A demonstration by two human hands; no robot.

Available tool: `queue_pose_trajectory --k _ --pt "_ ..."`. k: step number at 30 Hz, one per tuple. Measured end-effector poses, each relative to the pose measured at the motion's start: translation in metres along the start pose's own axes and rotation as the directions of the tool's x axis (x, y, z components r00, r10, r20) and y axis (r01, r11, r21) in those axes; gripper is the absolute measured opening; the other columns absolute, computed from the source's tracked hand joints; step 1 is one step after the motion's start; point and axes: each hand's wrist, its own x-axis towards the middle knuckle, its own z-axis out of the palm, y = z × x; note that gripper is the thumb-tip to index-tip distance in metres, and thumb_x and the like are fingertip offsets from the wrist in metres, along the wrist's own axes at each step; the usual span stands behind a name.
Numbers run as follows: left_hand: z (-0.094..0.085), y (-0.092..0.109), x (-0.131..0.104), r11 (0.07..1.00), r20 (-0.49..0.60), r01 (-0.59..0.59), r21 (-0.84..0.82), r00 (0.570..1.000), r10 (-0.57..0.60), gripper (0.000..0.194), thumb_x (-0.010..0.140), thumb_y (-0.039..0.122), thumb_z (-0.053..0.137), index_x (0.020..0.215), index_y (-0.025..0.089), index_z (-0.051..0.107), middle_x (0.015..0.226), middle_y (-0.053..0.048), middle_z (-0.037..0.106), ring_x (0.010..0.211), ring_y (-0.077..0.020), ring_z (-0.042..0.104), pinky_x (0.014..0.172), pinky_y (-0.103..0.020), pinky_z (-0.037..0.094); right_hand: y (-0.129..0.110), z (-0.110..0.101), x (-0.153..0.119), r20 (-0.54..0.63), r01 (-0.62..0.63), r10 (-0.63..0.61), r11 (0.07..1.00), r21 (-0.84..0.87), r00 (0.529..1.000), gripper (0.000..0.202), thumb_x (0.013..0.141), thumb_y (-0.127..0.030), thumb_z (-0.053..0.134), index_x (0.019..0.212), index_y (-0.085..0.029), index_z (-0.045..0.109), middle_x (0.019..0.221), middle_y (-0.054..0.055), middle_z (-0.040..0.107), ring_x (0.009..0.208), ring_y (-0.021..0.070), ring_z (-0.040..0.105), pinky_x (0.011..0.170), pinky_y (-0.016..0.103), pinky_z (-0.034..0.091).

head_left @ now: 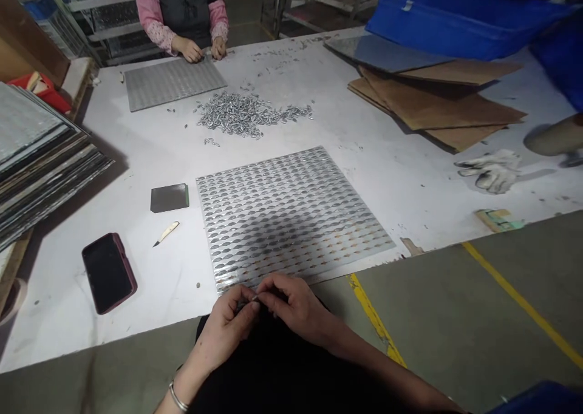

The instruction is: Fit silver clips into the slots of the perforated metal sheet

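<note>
At the table's near edge, my left hand [231,324] and my right hand [294,308] meet fingertip to fingertip. Both are closed in a pinch around a tiny item that is too small to name. Just beyond them lies a flat silvery sheet [282,207] covered with rows of leaf-shaped pieces; its nearest rows look orange in places. A pile of small loose metal pieces [237,113] is further back. Left of the sheet are a dark square plate [169,198] and a small pointed tool with a pale handle [168,232].
A phone [109,273] lies at left, near stacked sheets [40,159]. Across the table [155,147], a person's hands [194,51] rest by another sheet [175,82]. Brown boards [432,104], a blue bin [455,19] and a glove [494,171] are at right.
</note>
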Motion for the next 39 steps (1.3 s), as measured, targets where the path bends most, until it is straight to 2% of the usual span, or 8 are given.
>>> queue_pose_trajectory --k 4,13,16,18,25,32,36,39 --pt "0.000 0.003 0.001 0.965 -0.143 0.032 -0.259 0.987 -0.071 0.013 0.089 0.031 0.060 0.093 0.018 0.058 0.080 -0.001 0.060 0.050 -0.0061 0.038 0.041 -0.020 0.019 0.008 -0.002 0.015 -0.166 -0.091 0.048 0.961 -0.262 0.985 0.011 0.094 -0.023 0.051 0.088 -0.020 0.060 0.087 0.003 0.068 0.082 0.0174 0.063 0.078 0.029 0.048" --pt "-0.012 0.002 -0.005 0.928 -0.172 0.002 -0.373 0.982 -0.072 0.022 0.090 0.037 0.062 0.098 0.019 0.055 0.098 -0.010 0.070 0.046 -0.0046 0.039 0.034 -0.017 0.019 0.025 0.016 0.039 -0.182 -0.187 0.105 0.829 -0.526 0.978 0.012 0.094 -0.020 0.052 0.085 -0.020 0.060 0.088 0.003 0.069 0.084 0.0181 0.065 0.075 0.027 0.046" --pt "-0.011 0.000 -0.004 0.937 -0.164 0.010 -0.350 0.984 -0.072 0.023 0.089 0.040 0.063 0.094 0.018 0.057 0.089 -0.007 0.070 0.044 -0.0047 0.039 0.034 -0.017 0.016 0.027 0.016 0.039 -0.223 -0.202 0.103 0.849 -0.488 0.969 0.005 0.091 -0.019 0.054 0.094 -0.019 0.058 0.085 0.004 0.069 0.079 0.0186 0.066 0.072 0.027 0.047" --pt "-0.010 0.000 -0.003 0.945 -0.182 0.001 -0.327 0.981 -0.064 0.026 0.087 0.041 0.066 0.093 0.017 0.062 0.078 -0.003 0.066 0.042 -0.0036 0.036 0.035 -0.018 0.017 0.024 0.013 0.035 -0.259 -0.170 0.068 0.902 -0.397 0.964 0.015 0.089 -0.019 0.056 0.104 -0.018 0.056 0.080 0.004 0.068 0.073 0.0186 0.066 0.069 0.029 0.049" --pt "0.006 0.003 0.005 0.932 -0.223 -0.041 -0.359 0.974 -0.042 0.031 0.081 0.039 0.073 0.101 0.016 0.066 0.068 0.001 0.059 0.044 -0.0038 0.036 0.038 -0.017 0.020 -0.001 -0.001 0.003 -0.138 0.199 -0.209 0.976 -0.085 0.968 0.009 0.094 -0.022 0.054 0.097 -0.022 0.063 0.087 0.003 0.068 0.082 0.0165 0.064 0.077 0.029 0.052" --pt "0.017 0.003 0.013 0.956 -0.088 -0.029 -0.292 0.996 0.003 0.021 0.088 0.037 0.066 0.085 0.020 0.055 0.045 0.012 0.035 0.035 -0.0039 0.024 0.034 -0.017 0.012 -0.001 0.001 -0.008 -0.130 0.115 -0.100 0.987 0.110 0.987 0.003 0.091 -0.023 0.060 0.091 -0.021 0.061 0.082 0.000 0.062 0.074 0.0130 0.059 0.068 0.025 0.049" --pt "0.012 0.006 0.013 0.924 -0.039 0.009 -0.381 0.999 -0.026 0.016 0.088 0.032 0.067 0.086 0.018 0.059 0.062 0.004 0.056 0.039 -0.0024 0.031 0.034 -0.015 0.016 0.005 -0.006 -0.008 -0.145 0.108 -0.093 0.989 0.101 0.985 0.007 0.094 -0.024 0.053 0.095 -0.020 0.059 0.086 0.002 0.065 0.074 0.0129 0.061 0.069 0.025 0.051" --pt "0.002 0.009 0.011 0.800 -0.106 0.024 -0.599 0.988 -0.109 0.009 0.083 0.020 0.071 0.086 0.015 0.064 0.083 -0.004 0.065 0.051 -0.0035 0.045 0.040 -0.013 0.033 0.018 -0.017 -0.002 -0.241 0.034 -0.040 0.999 -0.031 0.970 0.009 0.094 -0.024 0.051 0.096 -0.020 0.060 0.085 0.003 0.067 0.074 0.0144 0.063 0.069 0.026 0.052"
